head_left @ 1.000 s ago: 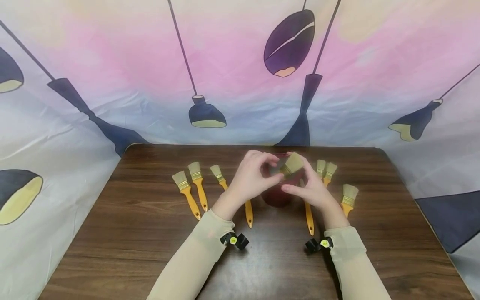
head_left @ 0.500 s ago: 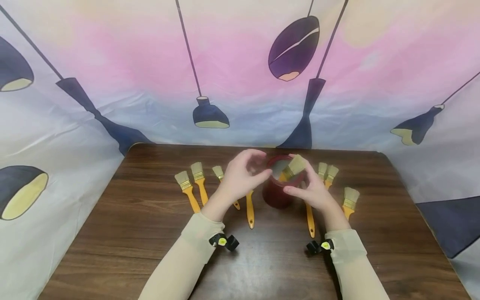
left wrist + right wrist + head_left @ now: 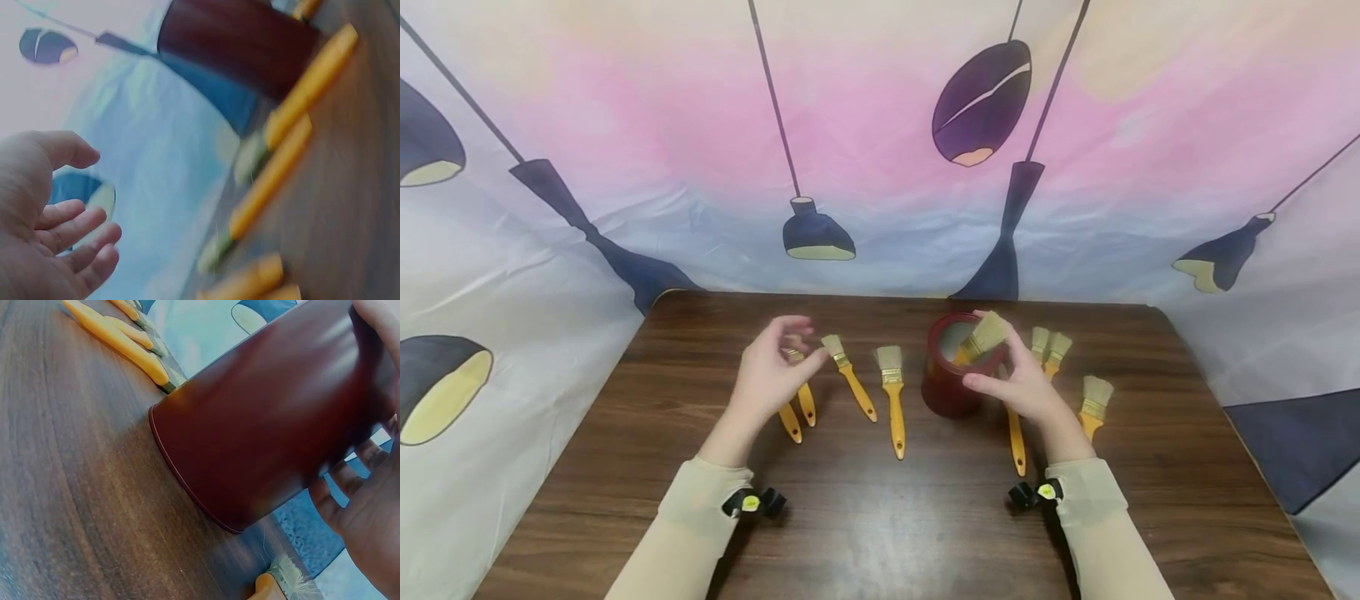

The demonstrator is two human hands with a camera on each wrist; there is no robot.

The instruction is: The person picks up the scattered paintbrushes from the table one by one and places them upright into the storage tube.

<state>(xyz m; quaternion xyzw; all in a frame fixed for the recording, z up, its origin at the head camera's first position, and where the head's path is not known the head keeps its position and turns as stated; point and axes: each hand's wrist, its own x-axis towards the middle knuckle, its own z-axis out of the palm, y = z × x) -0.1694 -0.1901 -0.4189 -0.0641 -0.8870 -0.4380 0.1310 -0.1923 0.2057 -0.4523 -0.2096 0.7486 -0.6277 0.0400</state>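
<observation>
Both arms reach forward from the near edge in pale sleeves, each with a small black clip at the wrist. The left hand hovers left of centre, raised, palm turned inward — fingers loosely spread and relaxed, thumb apart from them, gripping nothing. The right hand sits right of centre, further forward than its wrist, fingers curled round the cup — thumb on the near side, fingertips wrapped against the wall. The two hands are well apart.

I find no readable text, labels, brands or numbers anywhere; backdrop print shows only lamp shapes.
</observation>
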